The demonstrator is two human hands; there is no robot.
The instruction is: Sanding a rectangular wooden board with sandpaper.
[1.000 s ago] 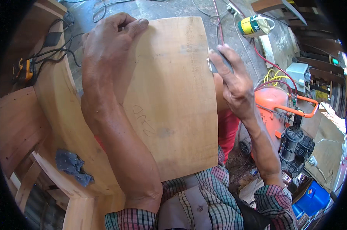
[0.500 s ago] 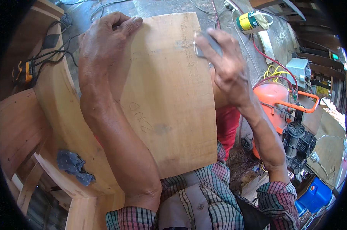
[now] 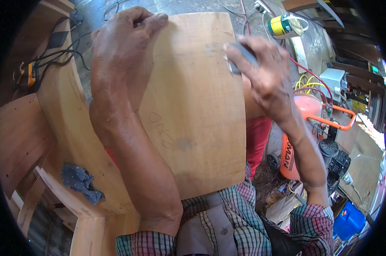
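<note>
Pad shift: over the past half second the grey pad (image 3: 247, 54) has gone from lying mostly over the board's (image 3: 193, 106) face to straddling its right edge, a little nearer the person.
Stroke: probably rubbing in progress, with that edge and its margin getting the attention.
Right grip (image 3: 267, 70): clasped round the pad, digits on both sides of it, slightly blurred.
Left grip (image 3: 129, 32): pinching the board's far left corner, thumb on the face, other fingers partly hidden; this hold has stayed the same.
Board: immediately left of the right grip; it stretches rightward and nearer from the left grip, its near end at the shirt (image 3: 223, 213).
Rag (image 3: 80, 183): left of the left grip and much nearer the person, on pale wood.
Can (image 3: 282, 26): beyond the right grip, slightly right.
Tank (image 3: 288, 160): nearer than the right grip, partly behind that forearm.
</note>
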